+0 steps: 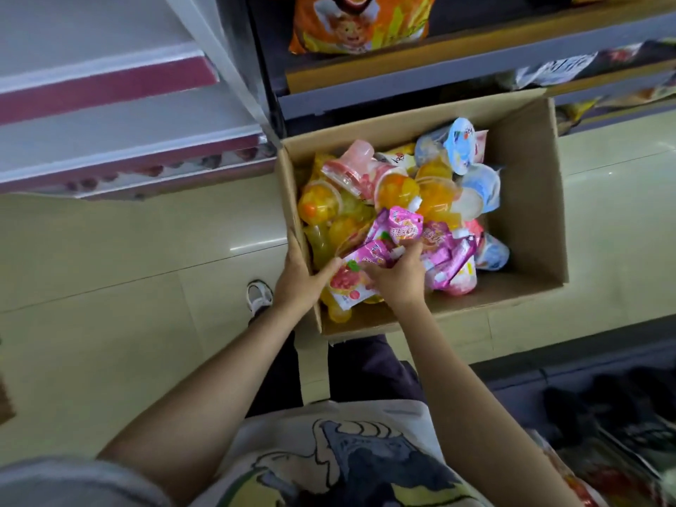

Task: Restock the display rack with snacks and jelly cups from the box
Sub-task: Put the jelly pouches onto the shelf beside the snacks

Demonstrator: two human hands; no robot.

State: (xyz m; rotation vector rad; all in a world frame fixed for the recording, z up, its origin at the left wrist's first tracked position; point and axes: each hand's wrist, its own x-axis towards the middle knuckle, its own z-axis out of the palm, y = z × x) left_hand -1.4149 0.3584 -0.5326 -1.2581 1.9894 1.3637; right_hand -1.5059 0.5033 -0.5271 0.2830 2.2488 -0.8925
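Note:
An open cardboard box [530, 214] sits on the floor in front of the display rack [457, 75]. Inside it lie several orange, pink and pale blue jelly cups [397, 188] and several pink-purple snack pouches [404, 225]. My left hand [298, 278] grips the box's left wall, thumb inside against a pink pouch. In the box, my right hand [397, 278] has its fingers curled round a pink snack pouch [369, 252] near the front left corner.
An orange snack bag [360, 23] stands on an upper shelf of the rack, and other packets lie on the shelves at right. A white and red shelf unit [109, 104] is at left. My shoe [259, 295] is on the pale tiled floor beside the box.

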